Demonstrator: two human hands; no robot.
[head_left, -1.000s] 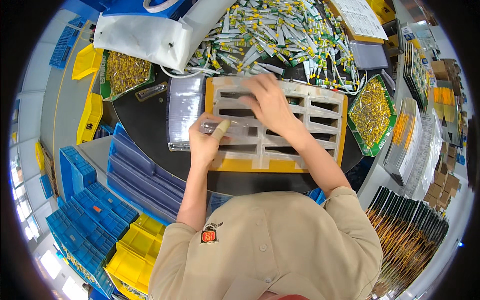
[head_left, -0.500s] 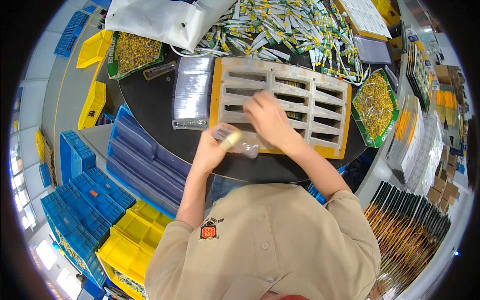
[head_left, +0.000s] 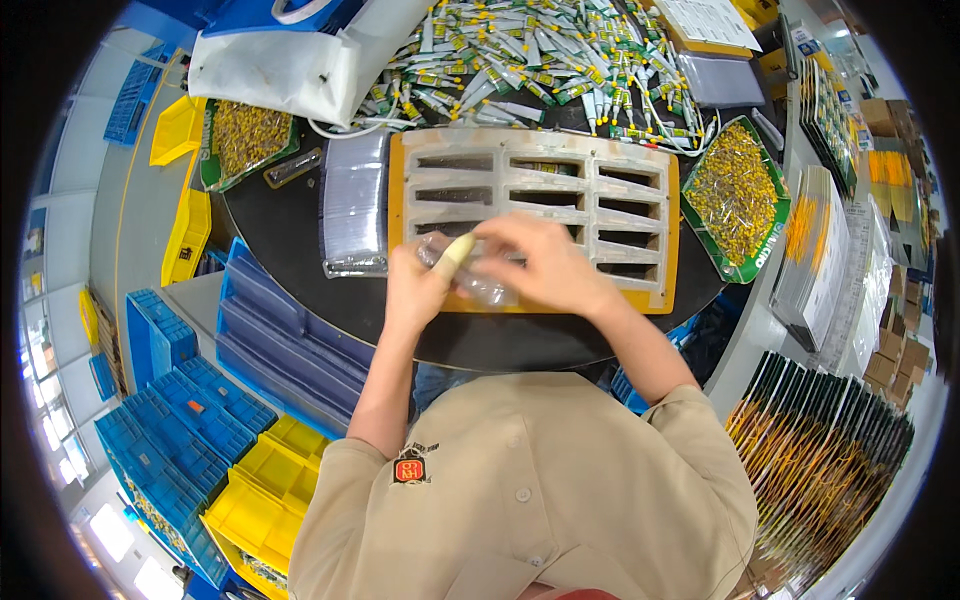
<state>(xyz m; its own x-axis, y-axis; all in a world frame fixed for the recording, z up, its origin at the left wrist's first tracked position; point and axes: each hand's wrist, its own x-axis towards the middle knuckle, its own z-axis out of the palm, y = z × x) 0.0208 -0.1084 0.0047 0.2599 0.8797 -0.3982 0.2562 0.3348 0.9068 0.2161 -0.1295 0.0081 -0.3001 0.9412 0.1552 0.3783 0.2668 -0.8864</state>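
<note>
My left hand (head_left: 412,285) grips a few clear plastic blister shells (head_left: 492,290) over the near left corner of the tray. Its thumb wears a pale yellow finger cot (head_left: 455,256). My right hand (head_left: 545,265) reaches across from the right, its fingers bent and pinching at the same shells; they are slightly blurred. Beneath both hands lies a grey slotted tray (head_left: 590,190) on a yellow base (head_left: 655,300). Some slots, such as the top middle one, show green and yellow glue tubes; my hands hide the lower left slots. A row of nested clear shells (head_left: 354,200) stands left of the tray.
Behind the tray spreads a heap of small glue tubes (head_left: 520,70). Green boxes of yellow caps stand at the right (head_left: 735,200) and far left (head_left: 250,140). A white bag (head_left: 270,80) hangs at the back. Blue crates (head_left: 170,420) and yellow bins (head_left: 265,500) are at lower left.
My right hand has come down from the tray's left slots to the shells in my left hand. The table and tray sit slightly lower and further left in view.
</note>
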